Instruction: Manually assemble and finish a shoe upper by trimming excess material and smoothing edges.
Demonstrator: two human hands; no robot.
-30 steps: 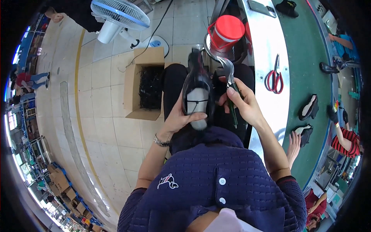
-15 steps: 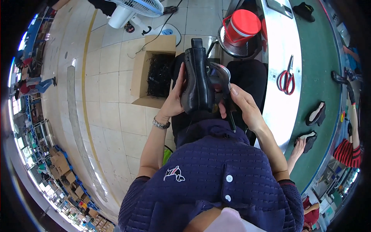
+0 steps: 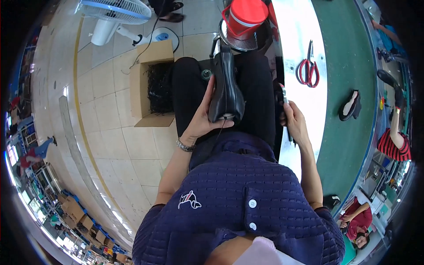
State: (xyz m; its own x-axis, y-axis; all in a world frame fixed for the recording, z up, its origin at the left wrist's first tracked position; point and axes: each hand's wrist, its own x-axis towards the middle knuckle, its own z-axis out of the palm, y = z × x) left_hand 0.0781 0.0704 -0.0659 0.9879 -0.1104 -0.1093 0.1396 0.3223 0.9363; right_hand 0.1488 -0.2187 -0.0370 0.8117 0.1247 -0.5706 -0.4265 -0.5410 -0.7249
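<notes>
A: Count?

B: One black leather shoe [image 3: 224, 84], held over the lap [image 3: 258, 92]. One pair of pincers [image 3: 284, 93]. One pair of red-handled scissors [image 3: 310, 64] on the metal bench [image 3: 304, 104]. One carton [image 3: 138, 88], one red lidded bucket [image 3: 247, 20], one fan [image 3: 115, 9].

A: Left hand [image 3: 203, 120]?

B: Cupped round the shoe's left side, thumb across its near end.

A: Right hand [image 3: 295, 120]?

B: Curled tight on the pincers at the bench edge; fingertips partly hidden.

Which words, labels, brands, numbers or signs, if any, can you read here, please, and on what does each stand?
No text can be read.
Shirt: an outlined emblem, no readable letters.
Shoe in the left hand: no lettering shows.
Fan base: any marks too small.
Far cartons: too small and blurred.
</notes>
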